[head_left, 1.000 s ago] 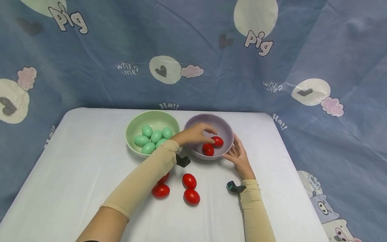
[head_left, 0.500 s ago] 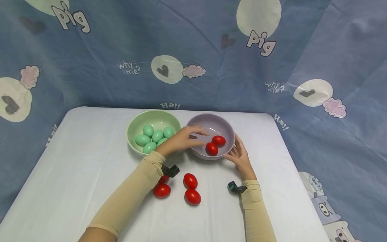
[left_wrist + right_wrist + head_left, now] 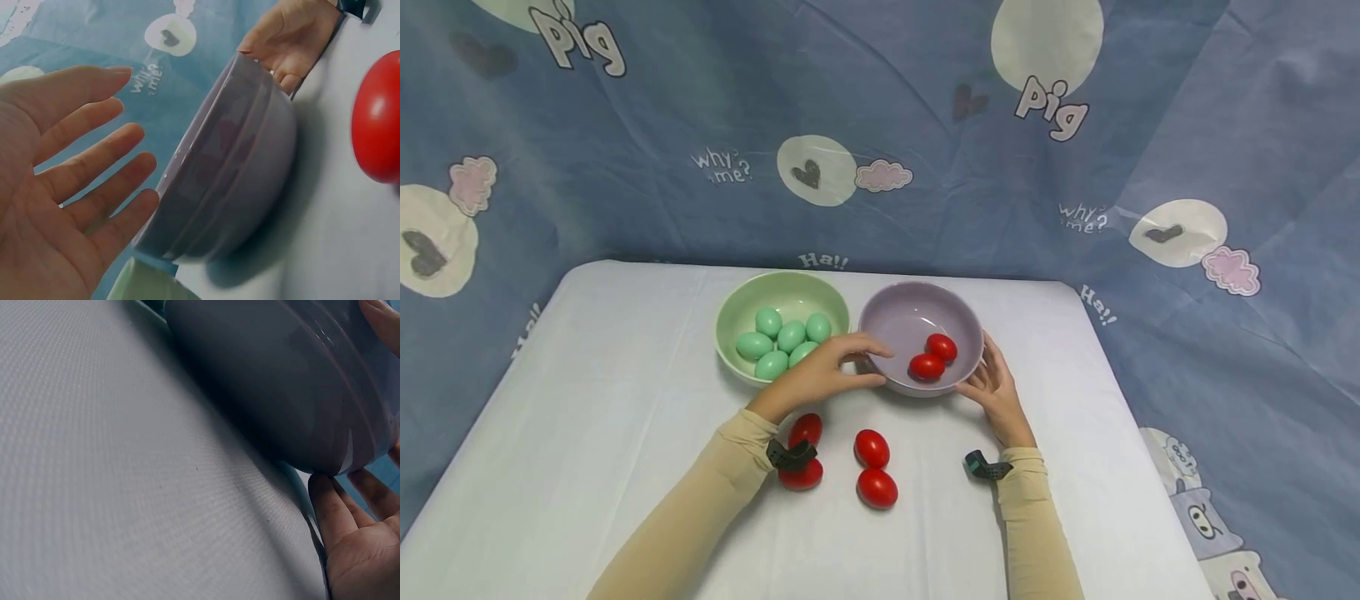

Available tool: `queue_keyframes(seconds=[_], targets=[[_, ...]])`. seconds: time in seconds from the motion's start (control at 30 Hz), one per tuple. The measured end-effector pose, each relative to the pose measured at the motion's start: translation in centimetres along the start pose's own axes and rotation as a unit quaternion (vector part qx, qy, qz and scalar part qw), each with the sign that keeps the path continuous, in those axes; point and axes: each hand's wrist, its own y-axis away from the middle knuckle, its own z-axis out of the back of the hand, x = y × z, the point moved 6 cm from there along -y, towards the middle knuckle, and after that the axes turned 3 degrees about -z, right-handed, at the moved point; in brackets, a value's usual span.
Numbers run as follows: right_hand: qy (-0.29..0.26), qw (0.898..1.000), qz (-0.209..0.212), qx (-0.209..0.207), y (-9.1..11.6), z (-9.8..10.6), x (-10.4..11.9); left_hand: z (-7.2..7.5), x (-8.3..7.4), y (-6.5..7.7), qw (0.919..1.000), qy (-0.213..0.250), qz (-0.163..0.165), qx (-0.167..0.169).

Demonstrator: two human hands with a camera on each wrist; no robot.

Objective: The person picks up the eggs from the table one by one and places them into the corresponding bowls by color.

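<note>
Though earlier over the purple bowl (image 3: pixel 891 321), left hand (image 3: pixel 816 371) now farther left.

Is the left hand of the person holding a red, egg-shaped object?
No, the left hand is empty, and the red egg-shaped object in its wrist view lies apart.

A pale beige left sleeve (image 3: pixel 681 517) and a right sleeve (image 3: pixel 1039 521) of matching cloth are being worn closely on the forearms. The left sleeve is being gathered into several small folds near the wrist, and the right sleeve is being wrinkled more lightly below its cuff. At each wrist one small black device is being worn: the left device (image 3: pixel 792 456) is being seen as a short bent bar, while the right device (image 3: pixel 991 468) is being coloured dark green at its thicker end. The left hand (image 3: pixel 823 371) and the right hand (image 3: pixel 997 393) are being left bare.
</note>
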Motion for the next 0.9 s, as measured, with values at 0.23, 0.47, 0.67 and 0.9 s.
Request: queue_keyframes(seconds=[0.23, 0.47, 0.67, 0.9], targets=[[-0.007, 1.000, -0.001, 0.002, 0.0, 0.0, 0.1, 0.1, 0.8, 2.5, 0.9998, -0.005, 0.016, -0.006], [-0.005, 1.000, 0.003, 0.004, -0.1, -0.1, 0.1, -0.5, 1.6, 5.1, 0.9995, -0.001, 0.031, 0.006], [0.006, 1.000, 0.003, -0.001, 0.0, -0.3, 0.3, -0.6, 2.3, 7.6, 0.9977, -0.060, 0.030, 0.004], [0.003, 1.000, 0.003, -0.001, 0.1, -0.4, 0.2, -0.6, 3.3, 9.9, 0.9941, -0.103, 0.027, -0.018]])
